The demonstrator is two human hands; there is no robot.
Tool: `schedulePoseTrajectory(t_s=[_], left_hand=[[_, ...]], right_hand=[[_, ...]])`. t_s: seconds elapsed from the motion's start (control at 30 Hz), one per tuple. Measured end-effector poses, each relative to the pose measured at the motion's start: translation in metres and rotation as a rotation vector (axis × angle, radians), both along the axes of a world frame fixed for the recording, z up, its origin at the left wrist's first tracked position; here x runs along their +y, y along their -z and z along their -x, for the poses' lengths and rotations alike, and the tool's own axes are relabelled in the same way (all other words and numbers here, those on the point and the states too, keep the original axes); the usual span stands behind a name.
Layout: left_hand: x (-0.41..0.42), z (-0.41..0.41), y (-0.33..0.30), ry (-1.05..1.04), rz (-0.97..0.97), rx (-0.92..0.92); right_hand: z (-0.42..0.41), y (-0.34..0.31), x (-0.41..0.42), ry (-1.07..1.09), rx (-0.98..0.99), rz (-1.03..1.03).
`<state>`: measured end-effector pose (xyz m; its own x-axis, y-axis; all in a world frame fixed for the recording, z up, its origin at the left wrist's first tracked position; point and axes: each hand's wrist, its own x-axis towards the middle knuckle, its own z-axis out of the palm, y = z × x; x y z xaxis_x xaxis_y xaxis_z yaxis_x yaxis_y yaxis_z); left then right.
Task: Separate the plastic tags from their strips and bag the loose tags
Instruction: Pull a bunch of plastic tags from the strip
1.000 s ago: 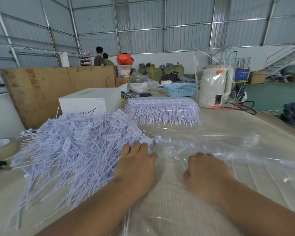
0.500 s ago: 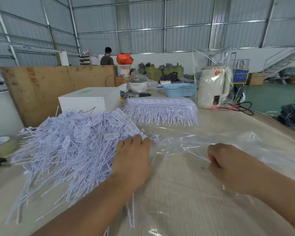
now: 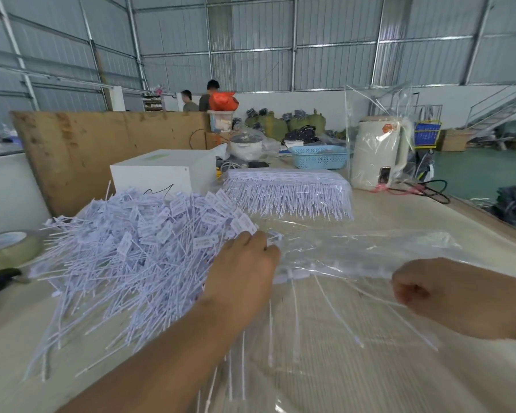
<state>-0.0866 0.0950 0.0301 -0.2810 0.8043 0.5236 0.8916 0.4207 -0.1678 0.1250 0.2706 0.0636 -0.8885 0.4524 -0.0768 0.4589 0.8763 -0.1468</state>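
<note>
**A:** Bagging step, by my read. My left hand [image 3: 245,272] lies on the near edge of the heap of loose tags [image 3: 131,251], fingers fairly straight and together, tips pressed in among the tag heads. No curl round anything that I can see. Heap runs out leftward and beyond the fingertips.

**B:** And the right?

**A:** Right hand [image 3: 420,289] is a fist pinching the clear plastic bag [image 3: 370,254]. The film runs taut from those knuckles back toward my left fingertips, so I judge I'm holding the mouth open. Which edge of the mouth is in the pinch, I cannot tell; the film is too clear.

**B:** Anything inside yet?

**A:** A few tags lie under or in the film just to the right of my left fingers, tails fanning toward me. Inside or beneath, cannot say.

**B:** Strips left?

**A:** One stack of unseparated strips [image 3: 286,192] sits well beyond both hands, past the bag. So separating isn't finished; bagging is barely begun.

**B:** Next move?

**A:** Sweep the left fingers rightward, pushing a clump of the heap into the mouth while the right keeps the film lifted. The long tails tangle and may snag the bag lip, so small loads, heads first.
</note>
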Motion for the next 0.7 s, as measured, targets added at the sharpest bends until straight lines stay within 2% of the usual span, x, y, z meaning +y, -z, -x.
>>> schedulePoseTrajectory(t_s=[0.1, 0.2, 0.3, 0.4, 0.57, 0.7], left_hand=[[-0.001, -0.010, 0.000, 0.083, -0.053, 0.055], [-0.001, -0.018, 0.004, 0.108, -0.020, 0.031], [0.000, -0.019, 0.010, 0.143, 0.047, -0.033], [-0.001, -0.021, 0.015, 0.110, 0.177, -0.025], [-0.003, -0.016, 0.025, 0.085, 0.178, -0.073], [-0.002, -0.011, 0.026, -0.038, 0.207, -0.087]], right_hand=[[0.011, 0.000, -0.012, 0.084, -0.183, 0.078], [0.033, 0.010, -0.027, 0.123, -0.016, -0.012], [0.061, 0.027, -0.039, -0.039, 0.119, -0.132], [0.090, 0.047, -0.042, -0.200, 0.133, -0.100], [0.115, 0.077, -0.034, -0.090, 0.178, -0.195], [0.117, 0.075, -0.034, -0.148, 0.257, -0.108]])
